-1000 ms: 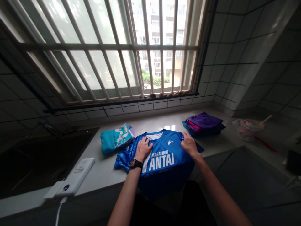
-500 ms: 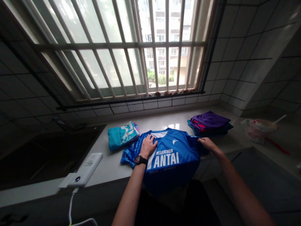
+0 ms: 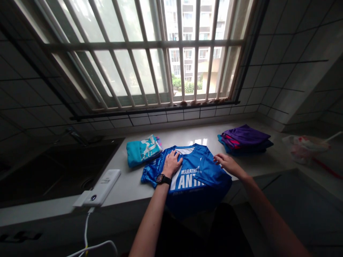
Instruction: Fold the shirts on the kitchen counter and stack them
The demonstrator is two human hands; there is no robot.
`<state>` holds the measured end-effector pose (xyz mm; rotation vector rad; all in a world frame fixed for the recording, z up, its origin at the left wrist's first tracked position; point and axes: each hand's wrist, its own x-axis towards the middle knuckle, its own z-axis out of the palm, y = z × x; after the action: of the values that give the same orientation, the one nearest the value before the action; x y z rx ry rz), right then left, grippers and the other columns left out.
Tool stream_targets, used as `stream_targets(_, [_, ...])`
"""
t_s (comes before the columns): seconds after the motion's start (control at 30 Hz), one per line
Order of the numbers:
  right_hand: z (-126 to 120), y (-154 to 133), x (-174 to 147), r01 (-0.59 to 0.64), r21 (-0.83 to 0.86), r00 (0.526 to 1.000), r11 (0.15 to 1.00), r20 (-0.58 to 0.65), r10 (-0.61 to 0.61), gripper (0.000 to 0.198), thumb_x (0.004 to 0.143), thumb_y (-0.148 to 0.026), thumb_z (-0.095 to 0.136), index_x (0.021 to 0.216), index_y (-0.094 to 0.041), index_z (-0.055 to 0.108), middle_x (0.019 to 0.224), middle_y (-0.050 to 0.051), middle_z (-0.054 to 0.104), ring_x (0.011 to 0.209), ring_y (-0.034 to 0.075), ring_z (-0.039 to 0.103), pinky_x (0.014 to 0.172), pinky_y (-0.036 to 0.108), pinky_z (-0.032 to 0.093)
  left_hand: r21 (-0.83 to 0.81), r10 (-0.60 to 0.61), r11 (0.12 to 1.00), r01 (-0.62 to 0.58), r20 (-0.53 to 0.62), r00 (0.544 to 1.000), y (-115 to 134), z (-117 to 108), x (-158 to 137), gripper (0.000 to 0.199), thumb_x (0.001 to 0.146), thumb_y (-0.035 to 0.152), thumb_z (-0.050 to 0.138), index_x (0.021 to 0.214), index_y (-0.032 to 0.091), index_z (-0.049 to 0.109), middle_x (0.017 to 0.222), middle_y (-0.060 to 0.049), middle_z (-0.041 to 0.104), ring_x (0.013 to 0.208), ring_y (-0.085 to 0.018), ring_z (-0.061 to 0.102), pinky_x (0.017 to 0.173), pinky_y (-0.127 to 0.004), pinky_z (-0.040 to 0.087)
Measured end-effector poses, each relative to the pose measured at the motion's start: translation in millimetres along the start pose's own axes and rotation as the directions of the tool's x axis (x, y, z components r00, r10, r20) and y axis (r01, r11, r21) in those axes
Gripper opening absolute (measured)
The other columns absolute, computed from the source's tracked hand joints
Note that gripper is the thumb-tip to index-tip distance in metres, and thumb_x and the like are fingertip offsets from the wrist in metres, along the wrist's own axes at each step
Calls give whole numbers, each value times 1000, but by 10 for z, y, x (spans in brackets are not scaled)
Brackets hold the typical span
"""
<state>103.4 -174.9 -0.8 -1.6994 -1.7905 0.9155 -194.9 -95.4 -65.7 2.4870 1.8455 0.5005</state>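
Note:
A blue T-shirt (image 3: 187, 182) with white "MARATHON" lettering lies front up on the counter, its lower part hanging over the front edge. My left hand (image 3: 172, 164) rests on its upper left chest with the fingers spread flat; a black watch (image 3: 162, 179) is on that wrist. The shirt's right sleeve (image 3: 207, 169) is turned inward across the chest and covers the end of the print. At the shirt's right edge is my right hand (image 3: 227, 165), its fingers loosely bent and apart, holding nothing. Whether its fingertips touch the fabric is unclear.
A folded teal garment (image 3: 142, 150) lies left of the shirt, a stack of purple and blue garments (image 3: 246, 138) to the right. A white power bank (image 3: 105, 187) with a cable sits beside the dark sink (image 3: 61, 167). Farther right is a plastic bag (image 3: 302, 148).
The shirt's right sleeve has been folded inward over the chest. My right hand has let go of it and moved slightly left. My left hand stays on the shirt; the view shifts slightly.

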Motion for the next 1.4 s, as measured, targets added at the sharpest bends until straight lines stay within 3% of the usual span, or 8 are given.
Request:
stream_targets(0.1, [251, 61, 36, 96, -360, 994, 928, -14, -108, 39, 96, -31, 48, 128, -16, 64, 144, 16, 58, 132, 26, 55, 112, 36, 41, -2, 6, 1000, -6, 1, 1000, -5, 6, 4, 43, 97, 37, 50, 135, 21, 61, 151, -12, 52, 142, -28, 45, 119, -45, 35])
stream_targets(0.3, [746, 92, 143, 39, -668, 994, 743, -47, -95, 56, 102, -35, 36, 155, -18, 40, 165, 13, 29, 152, 32, 26, 120, 54, 25, 2, 2, 1000, -2, 0, 1000, 1, 10, -8, 43, 97, 37, 50, 135, 22, 61, 152, -11, 51, 143, -27, 44, 119, -45, 34])
stream_targets(0.73, [662, 192, 632, -117, -639, 973, 760, -225, -40, 65, 102, -38, 27, 156, -2, 32, 164, 21, 24, 153, 29, 23, 124, 49, 11, 133, 39, 990, -36, -16, 999, 223, -257, -60, 40, 97, 23, 41, 131, 18, 60, 136, -15, 61, 127, -29, 55, 111, -43, 38])
stream_targets(0.83, [639, 247, 606, -116, -632, 969, 766, -241, -52, 66, 101, -38, 27, 155, 0, 32, 164, 22, 25, 152, 29, 24, 124, 49, 7, 157, -90, 983, 96, -48, 995, 146, -452, -251, 38, 96, 17, 36, 124, 17, 62, 120, -16, 66, 115, -31, 60, 103, -44, 42])
stream_targets(1.0, [606, 307, 593, -119, -627, 965, 770, -257, -59, 66, 101, -37, 28, 154, 2, 34, 163, 22, 27, 152, 29, 24, 124, 50, 6, 125, -650, 734, 668, -158, 743, -499, -657, -688, 39, 89, 39, 57, 113, 9, 62, 114, -26, 66, 109, -40, 62, 87, -50, 51])
stream_targets(1.07, [605, 304, 592, -111, -628, 963, 771, -258, -72, 65, 100, -36, 29, 153, 2, 36, 162, 23, 29, 151, 30, 26, 124, 50, 7, 74, -730, 666, 742, -140, 669, -767, -691, -780, 55, 74, 53, 73, 107, 9, 64, 113, -26, 67, 109, -42, 62, 86, -51, 51])
stream_targets(1.23, [615, 300, 587, -92, -623, 957, 777, -270, -103, 64, 100, -35, 32, 150, 3, 40, 160, 25, 33, 150, 31, 30, 124, 51, 9, -270, -640, 685, 676, 220, 736, -1072, -788, -814, 33, 47, 29, 86, 68, 17, 64, 72, -6, 68, 81, -30, 69, 70, -36, 53])
stream_targets(1.4, [616, 304, 586, -88, -596, 957, 798, -272, -98, 63, 100, -34, 34, 150, 2, 40, 160, 24, 34, 149, 31, 30, 124, 51, 10, -541, -627, 541, 644, 250, 737, -1066, -912, -815, 26, 53, 33, 80, 61, 16, 63, 56, 0, 62, 59, -21, 63, 55, -29, 48])
